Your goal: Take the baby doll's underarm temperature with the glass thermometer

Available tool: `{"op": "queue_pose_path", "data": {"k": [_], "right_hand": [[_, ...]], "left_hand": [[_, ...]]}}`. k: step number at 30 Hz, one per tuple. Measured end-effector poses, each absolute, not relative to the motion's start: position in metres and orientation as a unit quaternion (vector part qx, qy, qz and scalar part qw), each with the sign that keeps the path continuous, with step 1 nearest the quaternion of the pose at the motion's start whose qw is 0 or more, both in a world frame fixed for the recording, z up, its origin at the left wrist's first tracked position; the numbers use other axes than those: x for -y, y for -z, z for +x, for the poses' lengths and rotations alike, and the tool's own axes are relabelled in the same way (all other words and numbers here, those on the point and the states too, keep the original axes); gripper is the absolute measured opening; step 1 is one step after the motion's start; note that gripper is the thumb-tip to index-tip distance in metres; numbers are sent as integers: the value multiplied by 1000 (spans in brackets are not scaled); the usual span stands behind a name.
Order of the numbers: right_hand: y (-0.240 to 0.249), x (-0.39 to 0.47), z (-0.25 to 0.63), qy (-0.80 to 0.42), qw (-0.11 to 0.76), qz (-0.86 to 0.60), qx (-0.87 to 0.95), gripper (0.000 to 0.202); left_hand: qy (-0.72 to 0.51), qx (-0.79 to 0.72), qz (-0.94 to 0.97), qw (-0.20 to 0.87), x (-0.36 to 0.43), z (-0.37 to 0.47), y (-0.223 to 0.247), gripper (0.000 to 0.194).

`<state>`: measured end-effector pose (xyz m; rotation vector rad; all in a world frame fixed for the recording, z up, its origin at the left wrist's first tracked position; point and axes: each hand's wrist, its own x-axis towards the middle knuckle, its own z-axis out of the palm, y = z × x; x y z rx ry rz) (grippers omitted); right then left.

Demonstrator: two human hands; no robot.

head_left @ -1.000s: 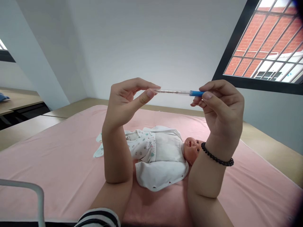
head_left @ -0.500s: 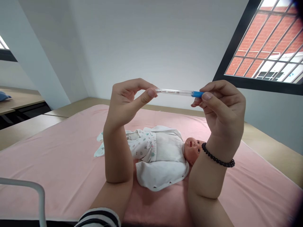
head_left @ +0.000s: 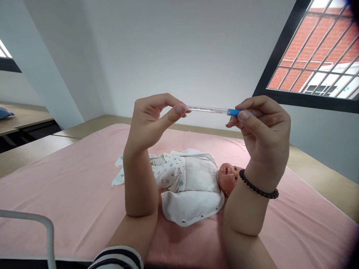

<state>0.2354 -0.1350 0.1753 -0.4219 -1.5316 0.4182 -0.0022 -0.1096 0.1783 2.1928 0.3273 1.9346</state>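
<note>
Held level between my two hands is a glass thermometer (head_left: 209,110) with a clear stem and a blue end. My left hand (head_left: 153,121) pinches the clear end between thumb and forefinger. Thumb and fingers of my right hand (head_left: 262,129) close on the blue end; a black beaded bracelet (head_left: 259,189) circles that wrist. Beyond and below my forearms, a baby doll (head_left: 228,175) lies on its back with its head to the right. It wears a white top (head_left: 200,173), spread open at the side, and patterned trousers (head_left: 171,172). My right wrist hides part of its head.
A pink sheet (head_left: 70,186) covers the table under the doll. Wooden edging (head_left: 322,175) shows around it. A white metal rail (head_left: 49,235) rises at the near left. Behind are a pale wall (head_left: 179,48) and a barred window (head_left: 311,52) at right.
The thermometer has turned slightly about its length, so the markings on its stem look fainter. My hands keep their grip and have barely moved.
</note>
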Motion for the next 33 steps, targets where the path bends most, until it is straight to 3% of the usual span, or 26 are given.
{"op": "queue_pose_path", "data": {"k": [7,14,33], "right_hand": [[-176,135,234,-185,679,-188,685,8],[-175,136,233,-187,677,-188,686,7],[-176,138,231,-188,672,-192,691,5]], "left_hand": [[-649,-130,742,111,113,-1,-179,27],[-646,-100,750,98,111,-1,-180,20],[-640,-126,752,91,112,-2,-179,30]]}}
